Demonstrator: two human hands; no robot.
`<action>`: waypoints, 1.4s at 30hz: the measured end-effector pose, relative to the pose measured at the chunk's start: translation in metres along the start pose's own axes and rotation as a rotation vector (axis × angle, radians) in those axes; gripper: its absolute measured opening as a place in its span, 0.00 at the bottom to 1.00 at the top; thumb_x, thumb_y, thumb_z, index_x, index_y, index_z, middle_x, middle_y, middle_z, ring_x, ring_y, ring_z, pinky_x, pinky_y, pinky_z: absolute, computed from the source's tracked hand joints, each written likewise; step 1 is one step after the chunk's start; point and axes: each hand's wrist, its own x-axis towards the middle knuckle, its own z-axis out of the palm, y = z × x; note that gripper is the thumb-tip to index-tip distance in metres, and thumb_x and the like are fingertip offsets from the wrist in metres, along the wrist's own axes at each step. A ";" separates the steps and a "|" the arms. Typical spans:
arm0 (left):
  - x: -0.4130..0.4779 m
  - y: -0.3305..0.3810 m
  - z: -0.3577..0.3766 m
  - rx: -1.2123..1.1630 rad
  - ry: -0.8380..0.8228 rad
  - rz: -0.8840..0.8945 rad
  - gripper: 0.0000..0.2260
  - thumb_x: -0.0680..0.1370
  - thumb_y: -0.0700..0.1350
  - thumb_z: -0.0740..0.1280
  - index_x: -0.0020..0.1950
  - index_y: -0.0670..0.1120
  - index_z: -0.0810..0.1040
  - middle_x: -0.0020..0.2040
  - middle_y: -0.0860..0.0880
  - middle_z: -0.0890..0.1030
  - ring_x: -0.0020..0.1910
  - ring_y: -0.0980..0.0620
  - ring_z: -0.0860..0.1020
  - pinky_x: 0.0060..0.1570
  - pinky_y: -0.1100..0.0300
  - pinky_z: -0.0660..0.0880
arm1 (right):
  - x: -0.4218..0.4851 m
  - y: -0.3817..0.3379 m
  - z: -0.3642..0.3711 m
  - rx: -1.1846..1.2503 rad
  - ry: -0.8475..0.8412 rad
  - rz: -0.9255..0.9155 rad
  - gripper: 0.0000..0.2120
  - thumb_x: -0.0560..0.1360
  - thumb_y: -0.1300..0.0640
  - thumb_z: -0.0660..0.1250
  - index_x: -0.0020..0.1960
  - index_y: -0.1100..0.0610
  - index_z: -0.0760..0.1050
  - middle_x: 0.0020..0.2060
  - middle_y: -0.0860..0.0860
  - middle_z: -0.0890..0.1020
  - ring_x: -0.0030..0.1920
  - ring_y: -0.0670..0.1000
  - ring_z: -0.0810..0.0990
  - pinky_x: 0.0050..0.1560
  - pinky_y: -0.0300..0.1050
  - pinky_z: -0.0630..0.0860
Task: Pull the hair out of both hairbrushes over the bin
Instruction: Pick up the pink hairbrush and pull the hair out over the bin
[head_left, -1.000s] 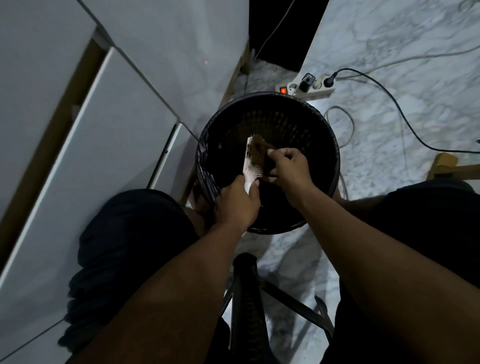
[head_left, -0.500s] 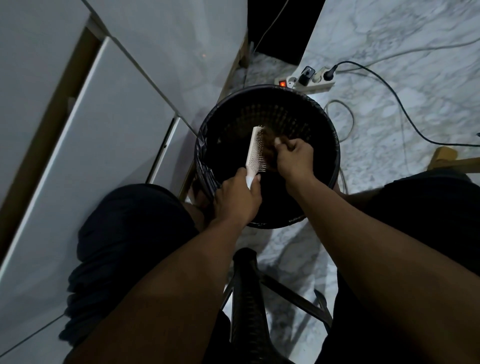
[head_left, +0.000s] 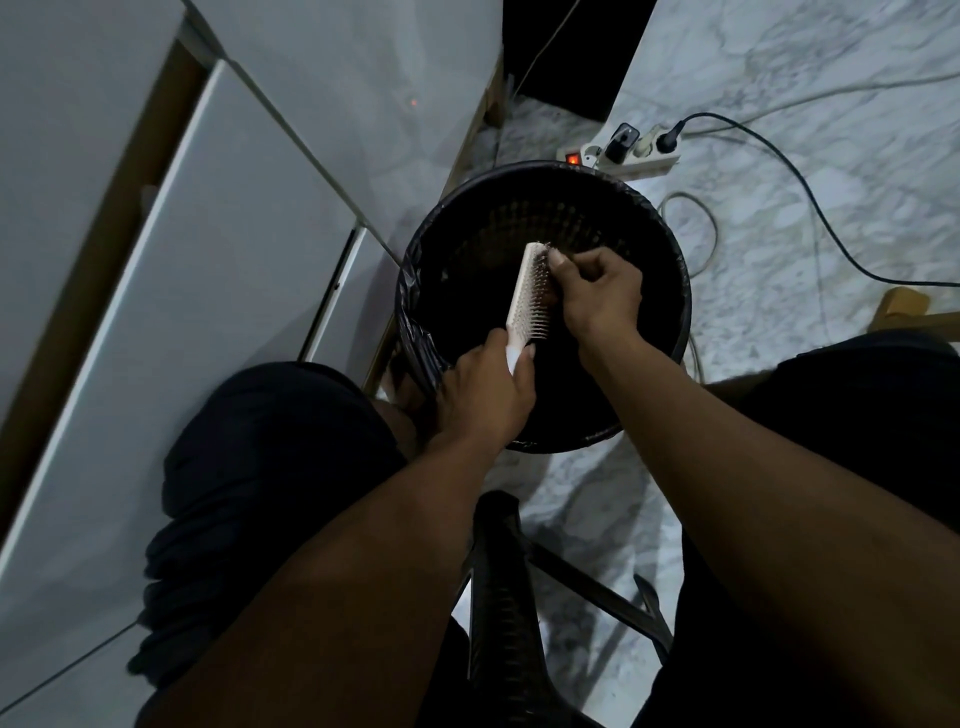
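Observation:
A white hairbrush (head_left: 524, 299) is held over the round black bin (head_left: 670, 244), bristles facing right. My left hand (head_left: 485, 395) grips its handle from below. My right hand (head_left: 597, 293) is at the bristles near the brush's far tip, thumb and fingers pinched together there. Whether hair is between the fingers is too dark to tell. The bin's inside is dark and lined with a black bag. Only one brush is in view.
White cabinet doors (head_left: 208, 260) run along the left. A power strip (head_left: 623, 153) with plugs and cables lies on the marble floor (head_left: 831, 197) behind the bin. A black stool (head_left: 498, 597) stands between my knees. A wooden piece (head_left: 904, 306) is at the right.
The brown clump of hair seen on the brush earlier is gone from it. My right hand has gone back up to the bristles near the tip. The brush now stands more edge-on.

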 end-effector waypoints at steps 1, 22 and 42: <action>0.001 0.000 0.000 -0.018 0.004 -0.009 0.14 0.81 0.57 0.59 0.50 0.47 0.70 0.46 0.43 0.80 0.44 0.36 0.78 0.39 0.50 0.72 | 0.001 0.000 0.001 0.014 0.013 0.034 0.08 0.76 0.50 0.72 0.43 0.53 0.80 0.40 0.50 0.85 0.44 0.49 0.84 0.54 0.51 0.82; 0.004 -0.004 0.003 -0.116 0.045 -0.108 0.16 0.81 0.57 0.60 0.51 0.44 0.73 0.45 0.41 0.81 0.43 0.37 0.79 0.40 0.49 0.75 | 0.002 0.000 0.000 -0.009 -0.117 0.055 0.05 0.74 0.57 0.75 0.46 0.57 0.81 0.44 0.56 0.87 0.45 0.54 0.87 0.51 0.54 0.85; 0.003 0.001 -0.002 -0.100 0.034 -0.059 0.15 0.81 0.55 0.60 0.51 0.43 0.74 0.46 0.41 0.81 0.44 0.37 0.79 0.41 0.47 0.76 | 0.011 0.004 0.001 0.305 -0.074 0.220 0.06 0.79 0.63 0.68 0.44 0.56 0.74 0.37 0.55 0.82 0.35 0.54 0.83 0.35 0.53 0.85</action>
